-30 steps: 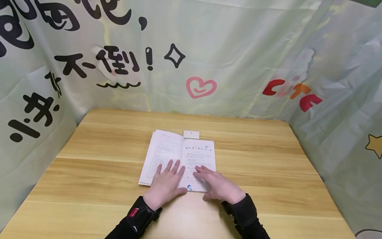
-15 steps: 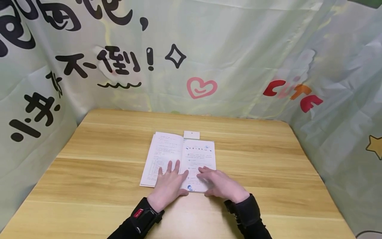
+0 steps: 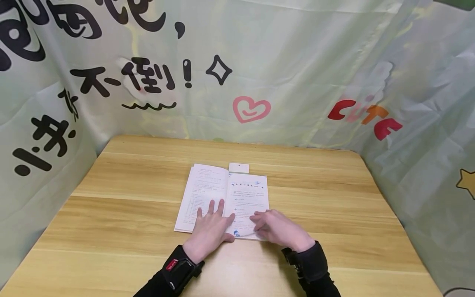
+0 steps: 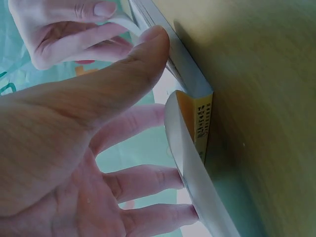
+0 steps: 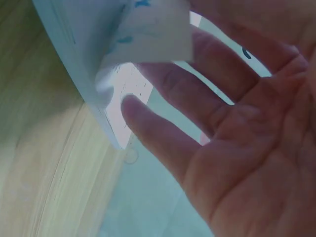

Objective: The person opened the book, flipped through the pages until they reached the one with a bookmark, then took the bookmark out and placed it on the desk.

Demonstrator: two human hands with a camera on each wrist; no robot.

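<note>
An open book (image 3: 208, 179) lies on the table, with printed text on both visible pages. My left hand (image 3: 208, 237) rests spread, fingers on the lower left page near the fold and thumb by the bottom edge. My right hand (image 3: 283, 231) pinches the lower outer corner of the right-hand page (image 5: 158, 42), which curls up off the pages beneath in the right wrist view. In the left wrist view, the book's yellow spine (image 4: 203, 118) stands against the table, and the right hand's thumb and fingers hold the bent page.
A small white card-like piece (image 3: 239, 168) shows just beyond the book's top edge. The wooden table (image 3: 326, 194) extends around the book on all sides. A printed cloth (image 3: 297, 62) hangs behind and along both sides.
My right hand has shifted slightly right, its fingers have curled in, and the lower right page corner has come up. My left hand slid slightly right and down, then stayed still.
</note>
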